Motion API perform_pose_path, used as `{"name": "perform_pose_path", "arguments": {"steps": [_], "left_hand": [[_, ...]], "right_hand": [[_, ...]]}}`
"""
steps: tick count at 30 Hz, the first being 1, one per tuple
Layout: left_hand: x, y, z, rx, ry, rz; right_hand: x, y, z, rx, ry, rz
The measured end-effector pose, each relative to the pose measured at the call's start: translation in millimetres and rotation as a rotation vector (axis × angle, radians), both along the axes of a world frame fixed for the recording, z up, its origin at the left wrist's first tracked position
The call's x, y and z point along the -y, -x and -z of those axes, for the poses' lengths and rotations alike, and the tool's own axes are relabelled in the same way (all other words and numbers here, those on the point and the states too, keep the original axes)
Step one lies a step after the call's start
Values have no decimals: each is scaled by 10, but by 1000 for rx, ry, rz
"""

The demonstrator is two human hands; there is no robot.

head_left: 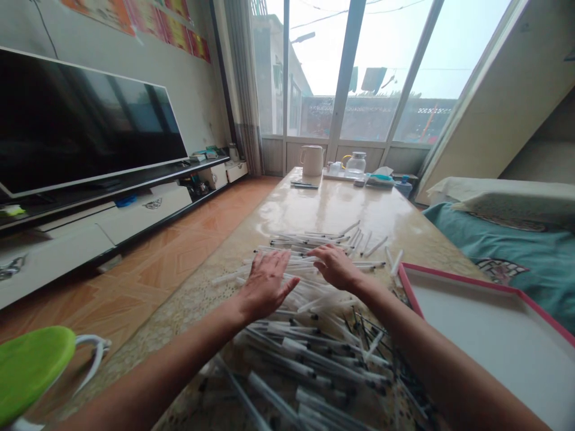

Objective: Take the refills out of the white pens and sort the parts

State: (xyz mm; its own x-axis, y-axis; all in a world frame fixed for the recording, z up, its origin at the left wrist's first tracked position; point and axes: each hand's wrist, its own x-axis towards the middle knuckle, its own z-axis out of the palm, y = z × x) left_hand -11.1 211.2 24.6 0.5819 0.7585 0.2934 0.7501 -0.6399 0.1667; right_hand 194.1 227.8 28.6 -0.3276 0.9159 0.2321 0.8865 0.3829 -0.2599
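Observation:
My left hand lies palm down over a wide heap of clear and white plastic pen barrels, its fingers stretched forward and the thumb apart. To its right, my right hand reaches across the far part of the heap. Its fingers are loosely bent and apart, with nothing visible held in them. Several pens with dark tips lie just beyond both hands, mostly crosswise. Thin dark refill-like sticks are mixed in below my right forearm. The undersides of both hands are hidden.
The heap spreads over a long table with a patterned cover. A pink-rimmed white box lid is at the right. At the far end stand a kettle and a glass jug. A green stool is at the lower left.

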Motion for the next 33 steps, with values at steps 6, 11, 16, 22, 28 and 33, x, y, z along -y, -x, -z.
{"name": "perform_pose_path", "arguments": {"steps": [6,11,16,22,28,33], "left_hand": [[-138,-82,130,20,-61,-4],[2,-42,125,27,4,37],[12,12,160,81,48,126],[-27,56,195,88,124,271],[-28,36,142,62,98,316],[13,22,29,85,95,368]], "right_hand": [[86,55,109,37,25,-23],[106,-32,-27,38,107,-120],[-217,-48,-46,72,68,30],[-454,167,44,174,99,27],[-567,406,70,235,166,-33],[-851,504,91,303,319,47]]}}
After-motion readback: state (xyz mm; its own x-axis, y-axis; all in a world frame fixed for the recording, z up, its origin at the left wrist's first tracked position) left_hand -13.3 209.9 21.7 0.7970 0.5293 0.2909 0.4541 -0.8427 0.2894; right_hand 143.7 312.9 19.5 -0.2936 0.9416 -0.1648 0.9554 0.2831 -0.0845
